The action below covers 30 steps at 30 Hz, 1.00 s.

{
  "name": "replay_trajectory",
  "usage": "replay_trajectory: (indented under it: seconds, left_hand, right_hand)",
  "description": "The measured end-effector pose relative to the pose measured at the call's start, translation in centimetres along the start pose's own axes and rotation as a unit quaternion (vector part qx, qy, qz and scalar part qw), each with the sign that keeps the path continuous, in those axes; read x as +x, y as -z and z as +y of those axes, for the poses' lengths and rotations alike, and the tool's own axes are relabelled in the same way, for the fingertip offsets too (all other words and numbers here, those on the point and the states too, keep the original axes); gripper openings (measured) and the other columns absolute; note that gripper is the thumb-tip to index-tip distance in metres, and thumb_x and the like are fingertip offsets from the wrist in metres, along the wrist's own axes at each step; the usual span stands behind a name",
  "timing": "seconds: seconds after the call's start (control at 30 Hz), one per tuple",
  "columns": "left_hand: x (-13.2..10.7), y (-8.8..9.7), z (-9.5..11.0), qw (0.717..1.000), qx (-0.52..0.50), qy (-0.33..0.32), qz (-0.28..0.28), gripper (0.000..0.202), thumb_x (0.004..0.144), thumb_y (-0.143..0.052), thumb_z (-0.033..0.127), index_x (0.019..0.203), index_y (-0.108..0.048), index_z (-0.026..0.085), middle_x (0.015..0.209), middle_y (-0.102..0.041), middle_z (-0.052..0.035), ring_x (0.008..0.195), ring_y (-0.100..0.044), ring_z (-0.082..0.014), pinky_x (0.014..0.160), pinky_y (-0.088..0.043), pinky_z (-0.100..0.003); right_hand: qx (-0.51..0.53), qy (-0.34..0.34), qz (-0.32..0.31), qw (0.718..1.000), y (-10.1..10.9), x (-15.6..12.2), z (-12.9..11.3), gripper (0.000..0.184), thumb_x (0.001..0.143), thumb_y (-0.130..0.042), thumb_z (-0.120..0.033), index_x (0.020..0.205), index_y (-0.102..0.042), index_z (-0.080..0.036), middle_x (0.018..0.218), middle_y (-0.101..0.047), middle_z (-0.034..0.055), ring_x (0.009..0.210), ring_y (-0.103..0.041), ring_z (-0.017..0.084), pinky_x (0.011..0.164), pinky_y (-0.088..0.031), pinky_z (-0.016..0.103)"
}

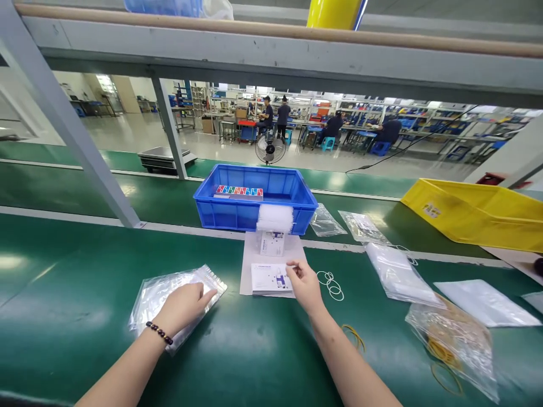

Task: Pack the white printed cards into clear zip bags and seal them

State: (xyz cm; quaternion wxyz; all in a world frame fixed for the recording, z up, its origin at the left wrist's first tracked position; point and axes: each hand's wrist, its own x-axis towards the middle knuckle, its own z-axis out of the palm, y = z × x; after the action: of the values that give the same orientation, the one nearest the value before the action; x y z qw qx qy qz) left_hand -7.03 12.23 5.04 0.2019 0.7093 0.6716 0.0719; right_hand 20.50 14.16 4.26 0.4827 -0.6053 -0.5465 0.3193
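My left hand [184, 305] lies flat, fingers out, on a stack of clear zip bags [148, 299] on the green table. My right hand [303, 285] pinches the right edge of the top leaflet of a small white stack of leaflets [269, 278], which rests on a grey sheet [248, 265]. Beyond the stack stands a small white box [271, 243]. A blue bin [254, 198] behind it holds a colourful flat pack [238, 192] and has white foam [275, 217] hung over its front wall.
Rubber bands [333, 284] lie right of the leaflets. More clear bags [396, 271] and a bag of rubber bands [453, 339] sit at right, with a yellow bin [475, 212] behind. A grey frame post [72, 124] slants at left. Seated workers [271, 116] are far off.
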Motion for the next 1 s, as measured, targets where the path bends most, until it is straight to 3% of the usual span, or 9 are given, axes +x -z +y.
replay_trajectory:
  seconds: [0.17,0.3,0.4,0.5,0.6,0.7,0.77,0.87,1.0]
  left_hand:
    - [-1.1,-1.2,-0.5,0.995,0.083,-0.006,-0.048,0.023,0.078,-0.039,0.032,0.069,-0.054,0.017,0.070,-0.064,-0.0118,0.065,-0.058,-0.0254,0.053,-0.030,-0.028]
    - [-1.8,-1.6,1.1,0.994,0.069,-0.063,-0.049,0.025,0.080,-0.035,0.029,0.067,-0.053,0.018,0.070,-0.063,-0.0091,0.065,-0.057,-0.0235,0.054,-0.031,-0.027]
    - [-2.6,-2.4,2.7,0.991,0.017,-0.124,-0.050,0.023,0.079,-0.037,0.028,0.066,-0.054,0.019,0.066,-0.061,-0.0052,0.062,-0.055,-0.0209,0.054,-0.031,-0.026]
    - [-2.8,-3.3,4.4,0.983,-0.034,-0.167,-0.063,0.019,0.074,-0.046,0.030,0.060,-0.054,0.020,0.058,-0.057,-0.0022,0.057,-0.052,-0.0183,0.052,-0.030,-0.025]
    - [-2.1,-3.9,6.4,0.978,-0.109,-0.159,-0.076,0.025,0.069,-0.053,0.038,0.055,-0.052,0.019,0.053,-0.053,0.0003,0.053,-0.049,-0.0152,0.049,-0.030,-0.024]
    - [-0.6,-4.3,8.0,0.958,-0.260,-0.092,-0.074,0.036,0.075,-0.042,0.044,0.053,-0.050,0.017,0.049,-0.050,0.0011,0.047,-0.046,-0.0116,0.045,-0.032,-0.022]
    - [0.4,-4.7,8.7,0.924,-0.371,-0.019,-0.090,0.036,0.076,-0.039,0.044,0.056,-0.050,0.016,0.049,-0.050,0.0009,0.042,-0.044,-0.0099,0.039,-0.031,-0.021]
    - [1.1,-5.6,9.0,0.889,-0.449,0.036,-0.079,0.028,0.072,-0.043,0.036,0.053,-0.049,0.017,0.049,-0.051,0.0001,0.039,-0.043,-0.0090,0.035,-0.030,-0.020]
    - [0.7,-6.4,8.6,0.897,-0.438,-0.002,-0.062,0.029,0.071,-0.045,0.038,0.049,-0.046,0.019,0.042,-0.041,0.0035,0.040,-0.040,-0.0099,0.041,-0.033,-0.023]
  right_hand:
    - [0.022,-0.019,-0.135,0.990,-1.8,-3.0,0.5,0.015,0.071,-0.048,-0.031,0.064,-0.050,-0.019,0.057,-0.051,-0.0008,0.054,-0.049,0.013,0.055,-0.041,0.027]
    - [0.073,-0.102,-0.270,0.955,-3.5,-4.4,0.7,0.021,0.072,-0.049,-0.037,0.064,-0.049,-0.017,0.059,-0.053,-0.0021,0.046,-0.051,0.009,0.045,-0.039,0.021]
    - [0.105,-0.161,-0.313,0.930,-4.5,-5.0,0.7,0.028,0.071,-0.049,-0.044,0.075,-0.052,-0.016,0.065,-0.056,-0.0011,0.041,-0.051,0.007,0.037,-0.035,0.018]
    - [0.090,-0.133,-0.306,0.938,-4.8,-5.3,0.8,0.024,0.072,-0.049,-0.037,0.084,-0.054,-0.017,0.056,-0.054,-0.0030,0.039,-0.049,0.009,0.037,-0.035,0.020]
    - [-0.014,0.003,-0.216,0.976,-4.3,-5.4,1.2,0.018,0.075,-0.046,-0.027,0.079,-0.060,-0.017,0.061,-0.060,0.0027,0.055,-0.056,0.016,0.052,-0.044,0.028]
    - [-0.109,0.145,-0.145,0.973,-3.7,-5.3,1.7,0.024,0.079,-0.040,-0.023,0.083,-0.064,-0.019,0.076,-0.064,0.0086,0.072,-0.059,0.021,0.067,-0.046,0.035]
    - [-0.142,0.201,-0.134,0.960,-3.4,-5.3,1.9,0.029,0.081,-0.037,-0.020,0.091,-0.064,-0.019,0.076,-0.063,0.0097,0.071,-0.059,0.022,0.066,-0.047,0.036]
    - [-0.155,0.230,-0.132,0.951,-3.4,-5.7,1.4,0.031,0.081,-0.036,-0.017,0.099,-0.061,-0.019,0.082,-0.064,0.0106,0.074,-0.059,0.023,0.067,-0.047,0.036]
    - [-0.145,0.159,-0.162,0.963,-3.4,-6.0,0.2,0.017,0.075,-0.050,-0.020,0.087,-0.062,-0.018,0.076,-0.063,0.0058,0.068,-0.056,0.018,0.063,-0.045,0.030]
